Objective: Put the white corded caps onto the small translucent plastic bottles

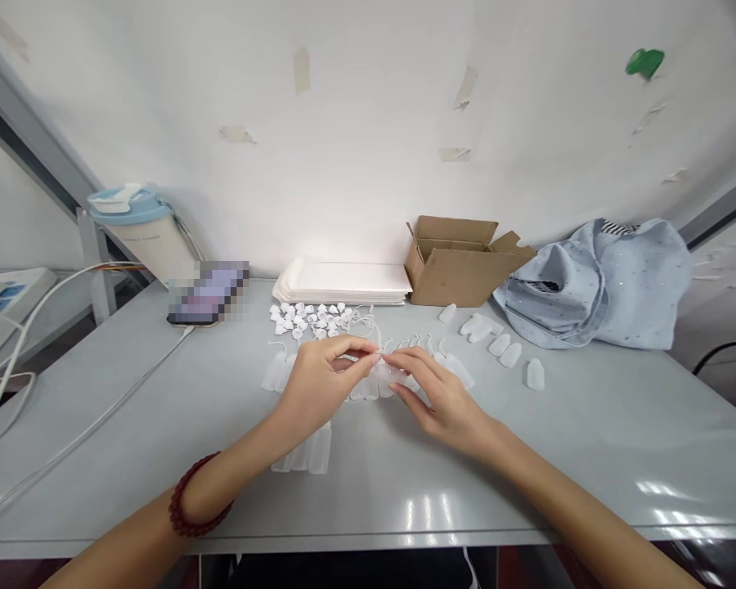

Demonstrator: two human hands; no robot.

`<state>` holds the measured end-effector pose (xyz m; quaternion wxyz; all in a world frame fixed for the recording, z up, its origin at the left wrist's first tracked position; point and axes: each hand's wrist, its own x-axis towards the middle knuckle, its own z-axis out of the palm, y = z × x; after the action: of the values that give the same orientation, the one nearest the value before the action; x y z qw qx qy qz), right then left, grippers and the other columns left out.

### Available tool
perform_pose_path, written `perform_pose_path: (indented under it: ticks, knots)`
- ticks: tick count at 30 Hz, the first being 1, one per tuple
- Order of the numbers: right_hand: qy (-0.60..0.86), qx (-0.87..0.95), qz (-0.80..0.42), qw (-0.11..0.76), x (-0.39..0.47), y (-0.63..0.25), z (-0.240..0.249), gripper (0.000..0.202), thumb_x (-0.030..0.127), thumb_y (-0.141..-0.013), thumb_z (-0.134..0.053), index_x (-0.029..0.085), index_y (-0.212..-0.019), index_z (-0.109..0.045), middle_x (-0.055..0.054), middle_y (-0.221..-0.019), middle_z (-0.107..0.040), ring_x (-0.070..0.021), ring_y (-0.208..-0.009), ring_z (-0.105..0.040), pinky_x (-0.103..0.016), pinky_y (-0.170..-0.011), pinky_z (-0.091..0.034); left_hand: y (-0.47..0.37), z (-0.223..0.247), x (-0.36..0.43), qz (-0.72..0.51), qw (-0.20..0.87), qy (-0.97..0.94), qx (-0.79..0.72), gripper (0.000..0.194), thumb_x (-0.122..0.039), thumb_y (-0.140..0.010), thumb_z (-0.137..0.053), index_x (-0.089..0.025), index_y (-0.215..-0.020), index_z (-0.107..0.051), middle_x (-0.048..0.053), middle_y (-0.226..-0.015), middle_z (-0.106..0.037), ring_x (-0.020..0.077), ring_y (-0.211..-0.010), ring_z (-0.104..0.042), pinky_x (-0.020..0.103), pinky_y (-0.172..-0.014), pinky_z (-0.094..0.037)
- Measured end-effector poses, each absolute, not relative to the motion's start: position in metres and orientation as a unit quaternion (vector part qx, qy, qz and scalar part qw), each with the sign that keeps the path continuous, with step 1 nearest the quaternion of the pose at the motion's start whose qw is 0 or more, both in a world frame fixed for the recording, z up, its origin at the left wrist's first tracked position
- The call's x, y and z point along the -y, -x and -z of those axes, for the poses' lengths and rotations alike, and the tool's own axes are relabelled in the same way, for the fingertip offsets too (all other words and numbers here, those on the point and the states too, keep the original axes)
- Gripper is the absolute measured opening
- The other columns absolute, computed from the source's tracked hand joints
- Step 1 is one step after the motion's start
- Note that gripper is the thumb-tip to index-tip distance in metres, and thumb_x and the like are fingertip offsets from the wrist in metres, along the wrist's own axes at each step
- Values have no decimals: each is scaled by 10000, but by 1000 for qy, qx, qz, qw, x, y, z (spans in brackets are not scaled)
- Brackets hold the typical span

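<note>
My left hand (pixel 322 378) and my right hand (pixel 438 393) meet at the middle of the grey table (pixel 159 425), fingertips pinched together on a small translucent plastic piece (pixel 381 370). A row of similar translucent pouches (pixel 368 384) lies under and beside the hands. More of them (pixel 310 450) lie near my left wrist, which wears a dark red bead bracelet (pixel 190 499). A cluster of small white caps (pixel 310 319) sits just beyond the hands.
A stack of white sheets (pixel 343 282) and an open cardboard box (pixel 457 262) stand at the back. A light blue cloth bag (pixel 601 282) lies at the right. A phone (pixel 208 294) with a white cable (pixel 98 421) lies at the left, near a white jug (pixel 141 229).
</note>
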<state>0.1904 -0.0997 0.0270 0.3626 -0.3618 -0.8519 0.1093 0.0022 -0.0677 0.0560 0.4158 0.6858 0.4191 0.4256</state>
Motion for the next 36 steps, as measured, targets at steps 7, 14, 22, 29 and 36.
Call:
perform_pose_path:
  ticks: [7, 14, 22, 29, 36]
  knots:
    - [372, 841, -98, 380, 95, -195, -19, 426, 86, -895, -468, 194, -1298, -381, -122, -1075, -552, -200, -948, -560, -358, -773, -531, -2, -56, 73, -415, 363, -741, -383, 115, -161, -811, -606, -196, -856, -706, -1, -873, -725, 132, -827, -667, 199, -714, -581]
    - [390, 825, -120, 391, 98, -193, -20, 446, 104, -893, -487, 208, -1314, -385, -94, -1030, -563, -184, -893, -564, -344, -767, -526, -3, -51, 74, -436, 220, -812, -320, 176, -91, -835, -553, -142, -932, -690, 49, -949, -726, 134, -838, -675, 191, -704, -569]
    - [403, 797, -184, 410, 101, -192, -24, 423, 126, -902, -478, 231, -1307, -419, -77, -1014, -564, -168, -849, -590, -349, -773, -530, -3, -47, 75, -450, 128, -833, -294, 193, -66, -860, -519, -109, -965, -675, 79, -947, -724, 161, -886, -682, 246, -812, -555]
    - [391, 800, -194, 412, 103, -191, -24, 460, 123, -906, -461, 243, -1346, -396, -70, -977, -555, -169, -860, -574, -341, -765, -532, -3, -40, 72, -459, 64, -850, -250, 198, -54, -867, -513, -125, -1005, -636, 76, -952, -718, 152, -893, -676, 256, -822, -558]
    - [408, 753, -289, 428, 104, -191, -27, 384, 162, -903, -488, 256, -1275, -496, -69, -1022, -576, -163, -840, -610, -357, -770, -523, 0, -34, 70, -437, -30, -874, -213, 238, -35, -866, -506, -99, -1078, -593, 105, -1020, -704, 172, -970, -662, 268, -871, -550]
